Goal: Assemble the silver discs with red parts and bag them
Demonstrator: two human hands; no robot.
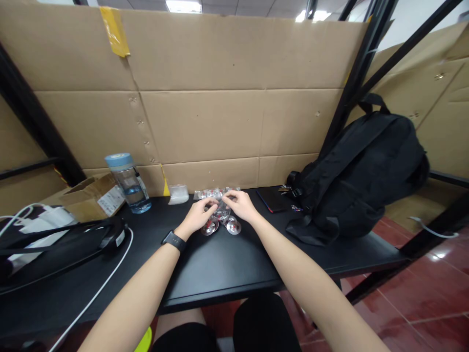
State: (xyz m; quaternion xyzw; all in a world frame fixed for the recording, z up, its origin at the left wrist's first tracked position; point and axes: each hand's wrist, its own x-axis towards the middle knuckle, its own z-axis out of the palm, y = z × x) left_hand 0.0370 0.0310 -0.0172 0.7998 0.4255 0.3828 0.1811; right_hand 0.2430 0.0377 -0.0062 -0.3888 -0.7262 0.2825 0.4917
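Observation:
My left hand (202, 213), with a dark watch (173, 240) on its wrist, is closed with its thumb and fingers pinched at the near side of the desk's back strip. Opposite it, my right hand (240, 204) pinches too. Between them is a clear, shiny round piece (222, 213) with red marks, seemingly in thin plastic; its edges are partly hidden by the fingers. Just below the hands lie two shiny round discs with red centres, a left disc (210, 227) and a right disc (232, 226). Behind the hands runs a row of similar pieces in clear wrapping (205, 194).
A stack of clear plastic sleeves (178, 194) and a water bottle (129, 186) stand left of my hands. Farther left are a cardboard box (90, 198), a black bag with chargers (66, 249) and a white cable (106, 281). A dark notebook (273, 199) and black backpack (366, 171) sit right.

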